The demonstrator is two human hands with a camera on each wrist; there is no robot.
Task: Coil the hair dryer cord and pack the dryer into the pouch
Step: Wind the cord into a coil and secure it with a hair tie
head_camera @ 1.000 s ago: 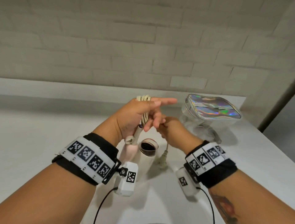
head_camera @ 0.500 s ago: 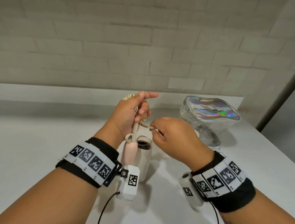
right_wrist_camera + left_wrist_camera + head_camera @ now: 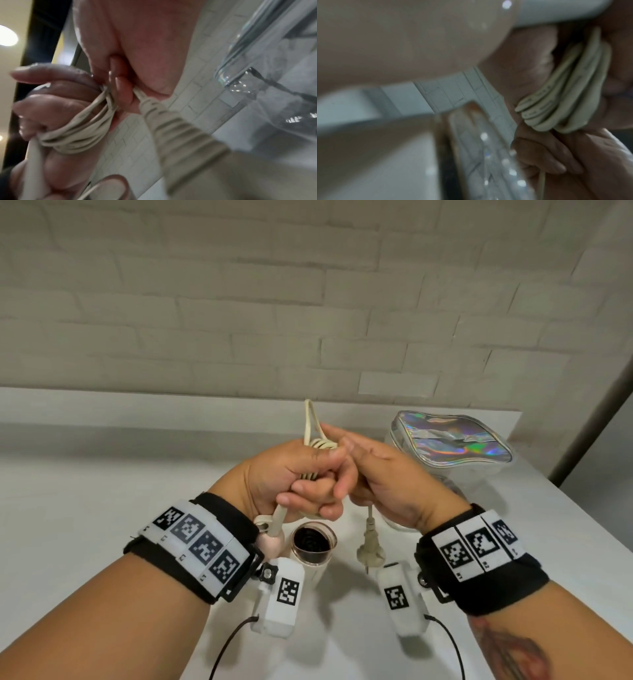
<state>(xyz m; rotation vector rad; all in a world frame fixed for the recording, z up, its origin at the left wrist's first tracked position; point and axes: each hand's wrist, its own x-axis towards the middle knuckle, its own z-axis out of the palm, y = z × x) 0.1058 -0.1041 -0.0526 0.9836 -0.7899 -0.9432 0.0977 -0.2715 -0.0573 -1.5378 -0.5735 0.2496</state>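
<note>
My left hand (image 3: 301, 477) grips a bundle of beige cord loops (image 3: 320, 445), with one loop (image 3: 310, 419) sticking up above the fist. In the left wrist view the same coils (image 3: 565, 94) lie folded across my palm. My right hand (image 3: 373, 474) pinches the cord just above the plug (image 3: 371, 546), which hangs below it; the right wrist view shows the plug's ribbed collar (image 3: 171, 121) under the pinching fingers. The cream and pink hair dryer (image 3: 313, 546) hangs from the cord under my left hand, its dark nozzle facing up. The pouch (image 3: 452, 443), clear with a holographic top, stands at the back right.
A white table (image 3: 85, 525) runs under both arms, ending at a pale brick wall (image 3: 239, 302) behind. The table's right edge (image 3: 582, 525) falls off beside the pouch. Wrist cameras (image 3: 284, 597) hang under both forearms.
My right hand has come back against the left fist and now holds the cord near the plug, which hangs free. My left fingers have curled tighter round the coils.
</note>
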